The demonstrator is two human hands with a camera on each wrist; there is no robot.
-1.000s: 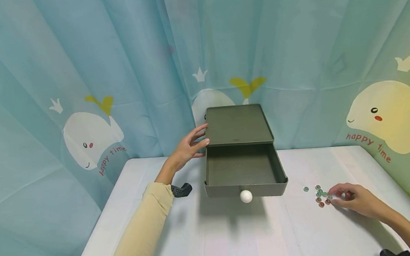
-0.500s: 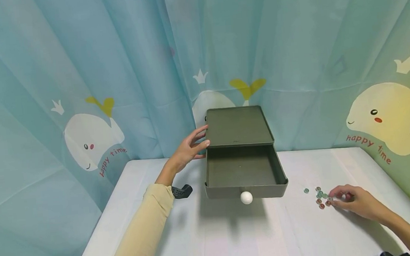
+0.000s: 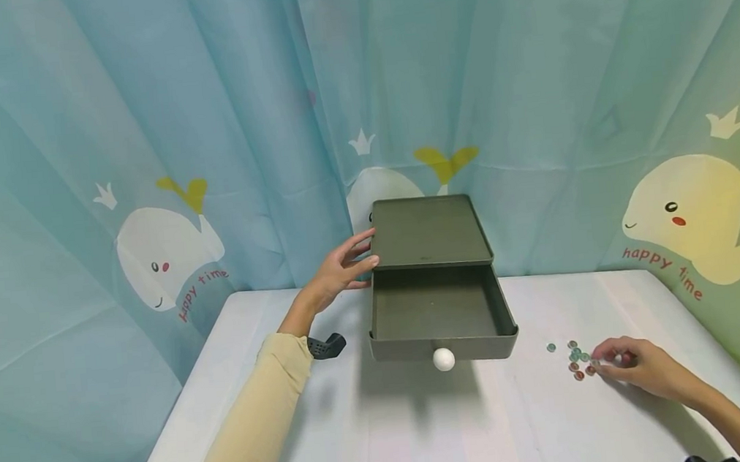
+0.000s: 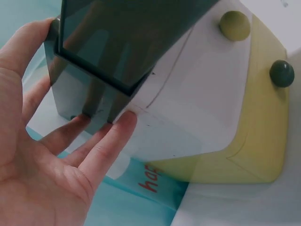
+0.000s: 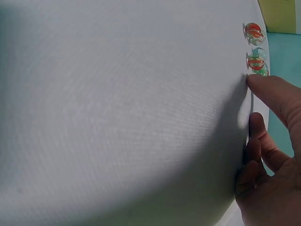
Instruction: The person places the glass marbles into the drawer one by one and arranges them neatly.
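In the head view a stacked drawer unit stands at the table's middle, its dark green top drawer (image 3: 439,306) pulled out by a white knob (image 3: 444,359). My left hand (image 3: 340,269) rests with spread fingers against the unit's left side. The left wrist view shows its thumb at the dark green casing (image 4: 75,89) and the other fingers along the side. At the right, several glass marbles (image 3: 575,356) lie on the cloth. Thumb and index finger of my right hand (image 3: 639,367) pinch a marble (image 3: 595,363) at the cluster's edge; its other fingers curl inward and hide the palm.
Below the green drawer sit a white drawer (image 4: 207,94) with a yellow knob (image 4: 235,26) and a yellow drawer (image 4: 265,117) with a green knob (image 4: 282,74). A whale-print curtain (image 3: 533,136) hangs behind the white-covered table (image 3: 506,424).
The whole scene has shifted slightly down in the head view. The right hand's fingers have drawn a little closer together by the marbles; the left hand has stayed at the unit.
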